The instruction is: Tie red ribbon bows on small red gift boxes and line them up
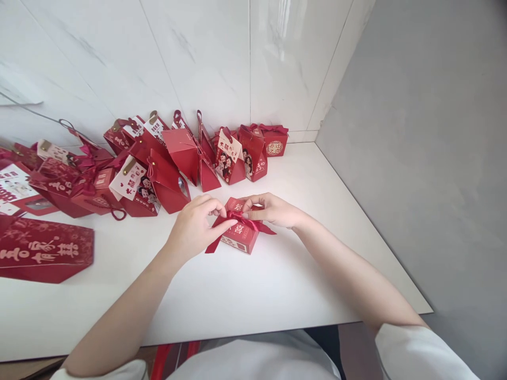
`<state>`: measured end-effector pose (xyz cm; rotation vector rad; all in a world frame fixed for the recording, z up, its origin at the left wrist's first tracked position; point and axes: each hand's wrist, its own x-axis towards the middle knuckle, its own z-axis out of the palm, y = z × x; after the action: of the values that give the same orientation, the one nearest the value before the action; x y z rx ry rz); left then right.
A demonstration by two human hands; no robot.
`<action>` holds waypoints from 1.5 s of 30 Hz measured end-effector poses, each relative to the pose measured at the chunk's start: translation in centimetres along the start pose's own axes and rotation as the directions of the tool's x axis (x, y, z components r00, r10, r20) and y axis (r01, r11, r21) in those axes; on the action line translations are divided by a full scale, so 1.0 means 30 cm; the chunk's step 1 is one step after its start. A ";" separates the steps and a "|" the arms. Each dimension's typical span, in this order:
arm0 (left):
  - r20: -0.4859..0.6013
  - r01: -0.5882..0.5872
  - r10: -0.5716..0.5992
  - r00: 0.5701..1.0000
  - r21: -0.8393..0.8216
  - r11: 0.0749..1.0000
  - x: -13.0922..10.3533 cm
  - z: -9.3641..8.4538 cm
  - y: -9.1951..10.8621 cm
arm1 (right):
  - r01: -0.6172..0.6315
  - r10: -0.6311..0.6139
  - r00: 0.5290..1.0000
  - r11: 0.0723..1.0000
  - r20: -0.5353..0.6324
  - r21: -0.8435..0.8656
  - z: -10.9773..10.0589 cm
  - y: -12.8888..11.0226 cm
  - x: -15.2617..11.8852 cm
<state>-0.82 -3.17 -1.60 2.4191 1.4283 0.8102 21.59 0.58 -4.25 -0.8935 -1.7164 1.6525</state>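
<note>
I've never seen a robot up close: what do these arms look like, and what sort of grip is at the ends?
No robot here: the grip is human, a left hand and right hand, without gloves or visible rings. The forearms are bare, no watch or cables; white short sleeves end near the elbows.

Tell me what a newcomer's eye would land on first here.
Probably the crowd of red gift boxes along the tiled wall, vivid against the white table. Next, the left hand and right hand, meeting at the dark red ribbon on a small red box in the middle. At the far left lies a larger red box with big pale lettering.
</note>
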 end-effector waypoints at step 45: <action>0.408 0.455 -0.315 0.857 -0.312 0.834 -0.018 -0.033 -0.062 | -0.157 0.141 0.984 0.974 -0.105 -0.162 -0.074 -0.054 -0.046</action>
<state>-2.96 -2.77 -1.79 1.7654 1.3878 0.4888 24.07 0.82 -2.46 -1.1874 -1.7831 1.5474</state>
